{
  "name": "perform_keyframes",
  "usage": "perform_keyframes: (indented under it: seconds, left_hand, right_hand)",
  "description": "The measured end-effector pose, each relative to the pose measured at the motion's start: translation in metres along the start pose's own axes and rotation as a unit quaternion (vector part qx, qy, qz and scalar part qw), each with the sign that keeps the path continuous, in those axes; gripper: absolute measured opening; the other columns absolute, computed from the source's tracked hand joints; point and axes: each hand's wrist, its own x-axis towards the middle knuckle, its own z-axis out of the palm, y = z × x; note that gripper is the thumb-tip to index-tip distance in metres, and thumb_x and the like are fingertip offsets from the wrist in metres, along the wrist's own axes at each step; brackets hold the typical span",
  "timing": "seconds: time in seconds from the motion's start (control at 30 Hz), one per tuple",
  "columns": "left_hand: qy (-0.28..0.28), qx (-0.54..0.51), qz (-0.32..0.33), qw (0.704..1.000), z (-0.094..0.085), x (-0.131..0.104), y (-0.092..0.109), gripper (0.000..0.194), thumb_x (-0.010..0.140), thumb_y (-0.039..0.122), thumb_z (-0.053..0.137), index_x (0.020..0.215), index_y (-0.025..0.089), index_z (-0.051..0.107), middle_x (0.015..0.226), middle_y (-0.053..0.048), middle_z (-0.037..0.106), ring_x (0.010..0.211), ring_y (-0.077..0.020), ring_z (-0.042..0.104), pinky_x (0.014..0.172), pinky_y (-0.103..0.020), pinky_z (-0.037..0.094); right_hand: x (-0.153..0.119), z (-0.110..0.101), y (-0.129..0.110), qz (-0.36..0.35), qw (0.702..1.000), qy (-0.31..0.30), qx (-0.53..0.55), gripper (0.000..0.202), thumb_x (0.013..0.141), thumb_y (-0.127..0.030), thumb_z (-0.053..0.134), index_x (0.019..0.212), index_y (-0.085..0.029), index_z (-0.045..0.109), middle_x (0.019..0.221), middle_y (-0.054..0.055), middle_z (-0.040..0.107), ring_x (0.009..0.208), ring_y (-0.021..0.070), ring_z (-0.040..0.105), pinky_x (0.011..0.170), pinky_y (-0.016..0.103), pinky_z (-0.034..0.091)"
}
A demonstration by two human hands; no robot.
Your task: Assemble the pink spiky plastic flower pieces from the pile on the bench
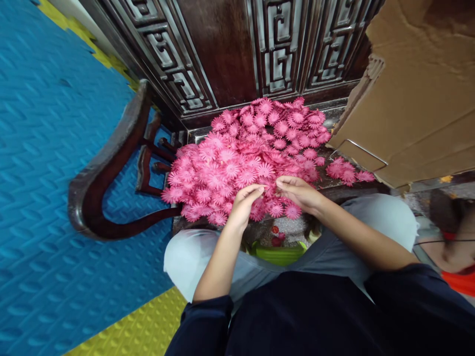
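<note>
A large heap of pink artificial flower heads (230,168) lies on a dark wooden bench seat in front of me. My left hand (243,202) is raised at the near edge of the heap, thumb and fingertips pinched together. Close to its right, my right hand (301,194) is also pinched, its fingertips pointing toward the left ones with a small gap between. Whatever the fingertips hold is too small to make out against the pink flowers. A few pink flower heads (343,170) lie apart, to the right of the heap.
A carved wooden backrest (222,54) rises behind the heap, with a curved armrest (107,198) at left. Cardboard (419,99) stands at right beside a bent metal wire (359,148). A green plastic object (280,254) sits between my knees. Another person's limb (460,242) shows at far right.
</note>
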Motion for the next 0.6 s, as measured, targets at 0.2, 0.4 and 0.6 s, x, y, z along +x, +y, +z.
perform_keyframes:
  seconds: [0.2,0.4,0.6]
  left_hand:
    - [-0.001,-0.02,-0.031,0.999,-0.0009,-0.0003,0.0008,0.024,0.053,0.035,0.078,0.071,0.019,0.072,0.077,-0.002,0.071,0.072,-0.0116,0.059,0.069,-0.023,0.043]
    - [-0.006,0.003,-0.005,1.0,-0.0006,-0.0012,0.0005,0.025,0.056,0.037,0.077,0.072,0.019,0.072,0.078,-0.001,0.07,0.071,-0.0114,0.057,0.07,-0.023,0.043]
    - [0.036,0.043,0.074,0.996,0.0,-0.0052,0.0025,0.03,0.063,0.044,0.073,0.071,0.017,0.065,0.067,0.001,0.059,0.063,-0.0102,0.05,0.064,-0.023,0.04]
  right_hand:
    - [-0.0001,-0.0011,0.0003,0.003,1.0,-0.008,0.006,0.025,0.056,-0.034,0.08,0.067,-0.019,0.064,0.065,-0.004,0.06,0.064,0.0082,0.054,0.068,0.024,0.042]
    - [0.001,-0.002,0.0018,0.005,1.0,-0.01,0.004,0.025,0.056,-0.035,0.08,0.067,-0.019,0.064,0.064,-0.004,0.059,0.064,0.0077,0.054,0.068,0.023,0.042]
    - [0.0036,-0.0037,0.0021,0.013,1.0,-0.001,-0.001,0.03,0.054,-0.039,0.081,0.063,-0.018,0.061,0.061,-0.004,0.055,0.061,0.0079,0.052,0.066,0.025,0.043]
